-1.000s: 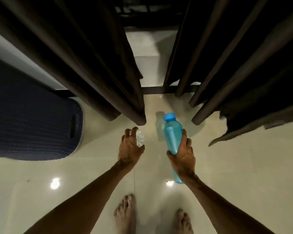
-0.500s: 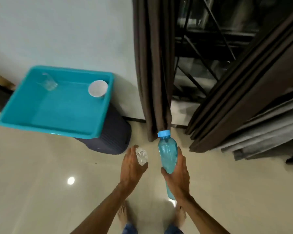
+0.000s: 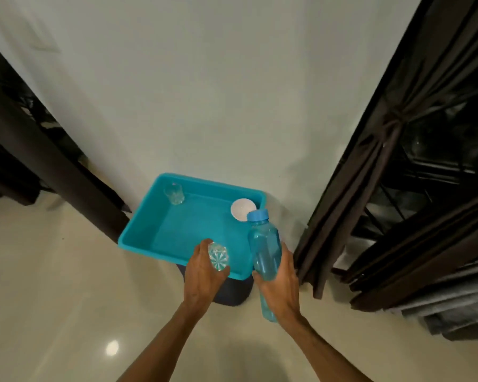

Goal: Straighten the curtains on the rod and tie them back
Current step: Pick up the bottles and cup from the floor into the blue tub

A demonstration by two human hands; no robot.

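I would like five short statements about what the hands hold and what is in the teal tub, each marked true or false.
1. The right hand grips a blue bottle. True.
2. The left hand is empty. False: it holds a clear glass.
3. The teal tub contains a white bowl. True.
4. The bottle has no cap. False: a blue cap is on it.
5. A second glass stands in the tub. True.
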